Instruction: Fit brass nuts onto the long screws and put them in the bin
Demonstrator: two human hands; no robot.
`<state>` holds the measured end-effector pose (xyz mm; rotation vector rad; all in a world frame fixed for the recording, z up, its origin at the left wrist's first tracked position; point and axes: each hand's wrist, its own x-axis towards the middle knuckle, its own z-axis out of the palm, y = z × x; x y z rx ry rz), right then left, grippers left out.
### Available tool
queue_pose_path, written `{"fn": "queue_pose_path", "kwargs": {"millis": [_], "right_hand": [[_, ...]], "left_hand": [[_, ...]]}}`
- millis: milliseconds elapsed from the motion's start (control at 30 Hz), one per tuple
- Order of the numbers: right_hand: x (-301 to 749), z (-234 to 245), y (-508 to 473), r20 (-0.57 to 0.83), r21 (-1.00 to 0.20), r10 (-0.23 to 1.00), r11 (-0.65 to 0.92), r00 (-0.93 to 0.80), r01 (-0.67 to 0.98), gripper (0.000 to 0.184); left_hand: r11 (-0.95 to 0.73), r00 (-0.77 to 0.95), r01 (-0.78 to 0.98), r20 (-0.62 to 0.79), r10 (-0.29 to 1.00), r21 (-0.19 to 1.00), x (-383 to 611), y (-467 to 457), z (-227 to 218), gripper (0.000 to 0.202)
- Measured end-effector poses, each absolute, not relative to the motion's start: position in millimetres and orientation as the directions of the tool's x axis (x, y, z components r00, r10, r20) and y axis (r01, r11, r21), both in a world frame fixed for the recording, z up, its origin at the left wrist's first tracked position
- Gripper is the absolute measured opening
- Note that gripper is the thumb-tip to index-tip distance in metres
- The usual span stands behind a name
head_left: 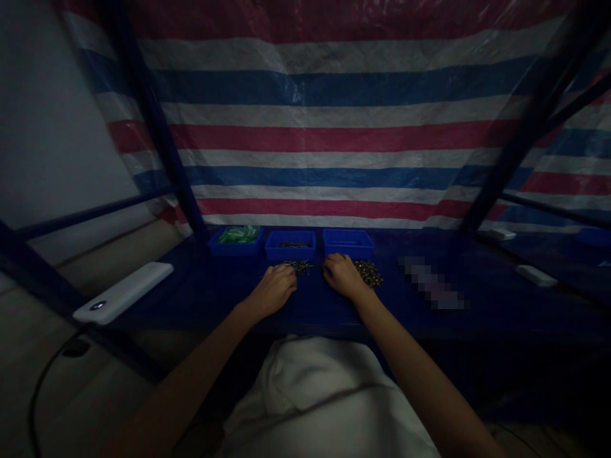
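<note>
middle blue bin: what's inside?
Small dark pieces, too dim to identify, show inside the middle bin. Its front wall and the pieces themselves cover part of the floor, so anything lower down can't be seen.

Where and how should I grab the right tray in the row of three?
Probably pinch the right tray by its raised right rim, from the right: the middle tray neighbours its left, and your right hand is near its front.

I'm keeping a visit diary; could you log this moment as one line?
left hand: at thin metal pieces | right hand: beside small brownish pieces | beyond: three blue bins
</note>
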<state>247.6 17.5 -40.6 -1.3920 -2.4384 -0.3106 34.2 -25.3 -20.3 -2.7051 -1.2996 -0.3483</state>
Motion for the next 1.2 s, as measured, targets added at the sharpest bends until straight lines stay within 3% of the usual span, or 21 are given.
{"fn": "queue_pose_path", "kwargs": {"millis": [133,233,533,667,800,967,1200], "right_hand": [[247.2,-40.2,17.6,0.370,0.021,0.798,0.505,-0.476,0.863,0.017],[247.1,-40.1,17.8,0.374,0.018,0.798,0.503,-0.472,0.864,0.017],[247.5,-38.5,16.3,0.382,0.023,0.786,0.517,-0.485,0.856,0.018],[248.2,-39.2,17.0,0.392,0.019,0.783,0.519,-0.484,0.855,0.017],[248.6,-40.0,18.3,0.385,0.012,0.785,0.521,-0.485,0.854,0.017],[248.5,-40.7,18.6,0.379,0.005,0.786,0.526,-0.489,0.850,0.017],[248.4,-40.2,17.9,0.375,-0.012,0.789,0.529,-0.487,0.848,0.017]], "left_hand": [[-0.621,0.615,0.779,0.298,0.730,-0.087,36.7,-24.1,-25.9,0.017],[-0.629,0.615,0.773,0.345,0.709,-0.083,37.0,-22.3,-31.8,0.020],[-0.652,0.497,0.734,0.503,0.707,0.192,33.6,-6.5,-38.5,0.021],[-0.687,0.469,0.682,0.572,0.673,0.250,30.0,-1.3,-29.3,0.021],[-0.635,0.377,0.668,0.560,0.738,0.387,26.4,-3.5,-17.3,0.017],[-0.449,0.190,0.656,0.442,0.876,0.607,13.8,-12.5,-9.6,0.020],[-0.434,0.108,0.602,0.470,0.876,0.670,-29.2,-15.9,-18.5,0.019]]}}
